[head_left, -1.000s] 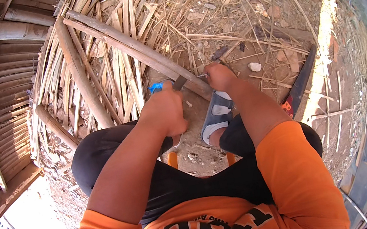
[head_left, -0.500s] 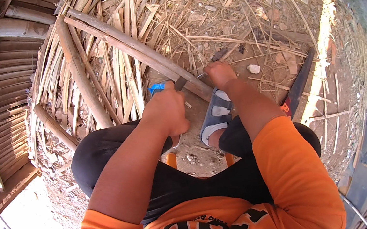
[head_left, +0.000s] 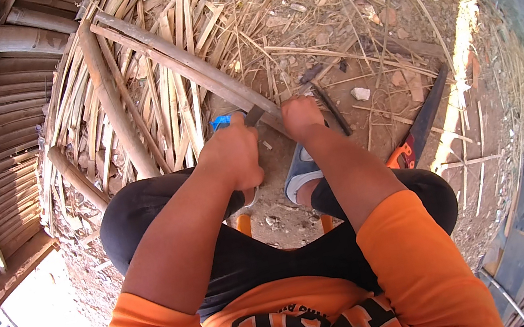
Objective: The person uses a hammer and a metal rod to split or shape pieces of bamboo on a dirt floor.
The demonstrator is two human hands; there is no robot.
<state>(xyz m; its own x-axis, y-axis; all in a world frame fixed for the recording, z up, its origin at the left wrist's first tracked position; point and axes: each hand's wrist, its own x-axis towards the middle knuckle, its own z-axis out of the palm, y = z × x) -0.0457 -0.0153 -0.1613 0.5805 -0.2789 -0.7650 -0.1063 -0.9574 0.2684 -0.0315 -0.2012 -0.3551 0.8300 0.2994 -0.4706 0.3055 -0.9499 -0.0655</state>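
My left hand [head_left: 231,156] is closed, with a short dark flat piece like a blade [head_left: 255,115] sticking out past its fingers against a long wooden beam [head_left: 188,64]. A bright blue piece [head_left: 220,122] shows just beyond the knuckles; what it belongs to is hidden. My right hand [head_left: 302,116] is curled at the near end of the beam, above my grey sandal [head_left: 298,170]. Whatever its fingers hold is hidden. Just right of this hand, a slim dark bar [head_left: 333,109] slants over the ground; I cannot tell whether the hand touches it.
A handsaw [head_left: 431,109] with an orange handle lies to the right, beside my knee. Split bamboo strips [head_left: 181,101] and thicker poles [head_left: 114,98] cover the ground ahead and left. A bamboo slat wall [head_left: 11,130] stands at the left, and a pale stone [head_left: 360,93] lies right of the hands.
My right hand has moved left and slightly nearer, onto the beam's end. The dark bar now shows beside it. My left hand has shifted slightly left.
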